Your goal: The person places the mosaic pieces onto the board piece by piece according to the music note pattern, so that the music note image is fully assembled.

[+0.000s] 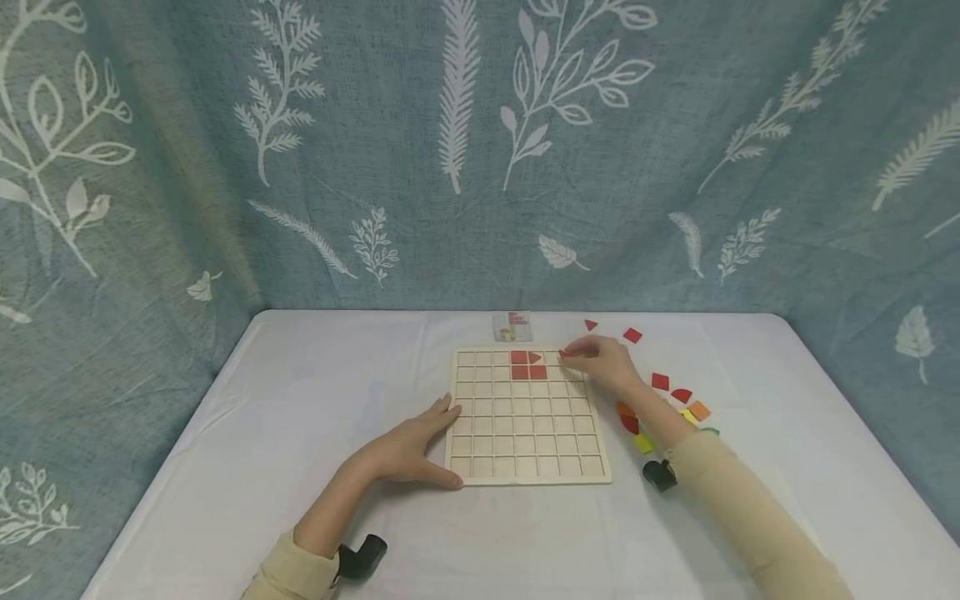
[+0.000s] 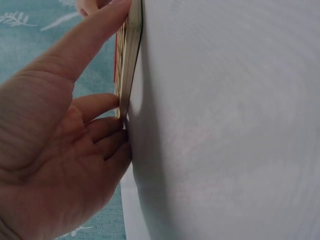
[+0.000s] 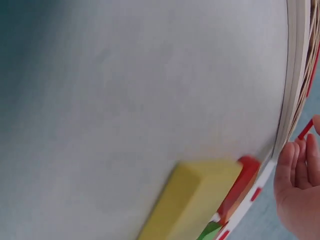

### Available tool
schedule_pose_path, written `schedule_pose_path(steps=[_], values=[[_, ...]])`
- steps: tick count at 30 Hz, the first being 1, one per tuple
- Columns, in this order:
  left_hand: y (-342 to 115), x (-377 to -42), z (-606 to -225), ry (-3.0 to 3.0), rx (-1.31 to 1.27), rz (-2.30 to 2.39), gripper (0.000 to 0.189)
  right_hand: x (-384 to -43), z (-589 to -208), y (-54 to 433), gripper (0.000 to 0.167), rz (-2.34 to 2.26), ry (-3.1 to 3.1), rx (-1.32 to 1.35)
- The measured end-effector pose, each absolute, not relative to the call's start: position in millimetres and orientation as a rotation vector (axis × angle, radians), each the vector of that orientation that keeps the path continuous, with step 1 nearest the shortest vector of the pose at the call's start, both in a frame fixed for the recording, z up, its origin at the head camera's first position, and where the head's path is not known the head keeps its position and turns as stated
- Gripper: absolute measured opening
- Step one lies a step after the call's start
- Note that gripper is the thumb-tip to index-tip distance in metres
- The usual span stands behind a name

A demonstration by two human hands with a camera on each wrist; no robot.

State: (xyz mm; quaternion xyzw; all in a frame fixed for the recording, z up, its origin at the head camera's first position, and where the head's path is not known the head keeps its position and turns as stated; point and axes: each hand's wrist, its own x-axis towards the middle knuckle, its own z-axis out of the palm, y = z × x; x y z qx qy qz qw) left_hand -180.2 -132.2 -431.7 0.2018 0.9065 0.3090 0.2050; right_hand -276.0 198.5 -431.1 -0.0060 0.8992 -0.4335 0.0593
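Note:
A pale wooden grid board (image 1: pixel 525 422) lies on the white table. Three red squares (image 1: pixel 537 372) and a red triangle (image 1: pixel 535 357) sit in cells in its upper part. My left hand (image 1: pixel 411 446) rests against the board's left side, fingers extended on the edge and thumb at the near left corner; the left wrist view shows these fingertips touching the board's edge (image 2: pixel 131 55). At the board's far right, my right hand (image 1: pixel 603 362) pinches a small red piece (image 1: pixel 565 354) above the cells. That red piece (image 3: pixel 305 129) looks thin in the right wrist view; its shape is mostly hidden.
A small clear card (image 1: pixel 512 327) with a coloured pattern lies behind the board. To the right lie a red triangle (image 1: pixel 591 325), red squares (image 1: pixel 632 335), a red quarter-round (image 1: pixel 682 395), and orange (image 1: pixel 699 410), yellow (image 1: pixel 644 443) and green pieces, partly under the right forearm.

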Motion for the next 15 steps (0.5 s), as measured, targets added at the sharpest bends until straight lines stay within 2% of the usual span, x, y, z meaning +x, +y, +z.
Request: schedule_pose_path(steps=[10, 15], values=[[-134.5, -179.2, -432.3, 2.522, 0.565, 0.858, 0.108, -266.2, -434.6, 184.3, 0.017, -1.103, 2.844, -0.328], [-135.2, -178.2, -432.3, 2.52, 0.574, 0.86, 0.108, -262.9, -434.9, 180.9, 0.015, -1.08, 2.86, -0.367]])
